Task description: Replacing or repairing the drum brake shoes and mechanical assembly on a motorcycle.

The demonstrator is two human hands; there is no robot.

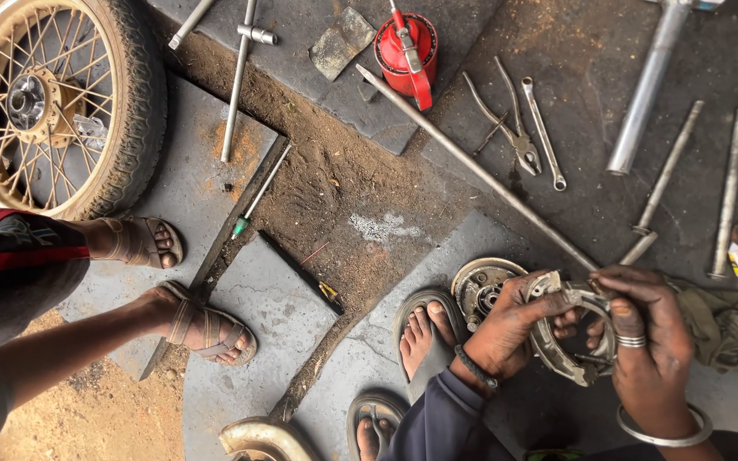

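Both hands, left hand (506, 329) and right hand (647, 341), are gripping the brake shoes (567, 337), fingers closed on them, seemingly fitting the pair together, so steady alignment matters.

Around the one red oil can (405, 47), one spoked wheel (53, 102) is seen far to its left, one pair of pliers (510, 119) and one spanner (544, 132) just to its right, and one long rod (480, 175) running from beside it. Well below the can, two brake shoes (570, 329), one brake drum plate (480, 286), two hands and four sandalled feet are counted.
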